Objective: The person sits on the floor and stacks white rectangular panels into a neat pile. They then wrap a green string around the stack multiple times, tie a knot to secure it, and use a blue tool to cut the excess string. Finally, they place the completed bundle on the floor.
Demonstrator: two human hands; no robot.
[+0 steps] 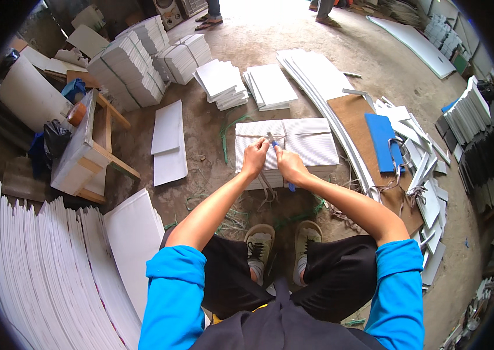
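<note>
A squared stack of white ridged sheets (pixel 311 146) sits on the floor in front of my feet, tied crosswise with a thin greyish strap (pixel 308 134). My right hand (pixel 292 165) is closed around a blue-handled cutter knife (pixel 275 143). The knife's metal tip points away from me, close to where the strap crosses. Just left of it, my left hand (pixel 254 157) is closed on the strap at the top of the stack. Loose strap ends hang down the near side, below my hands. Exactly where the blade touches is too small to tell.
Tied white bundles (pixel 127 67) and two low piles of sheets stand beyond. Long white panels (pixel 317 76), a brown board (pixel 355 125), a blue sheet (pixel 382 142) and scraps lie right. A wooden stand (pixel 98 140) and upright white sheets (pixel 42 262) are left. Two people's legs show far off.
</note>
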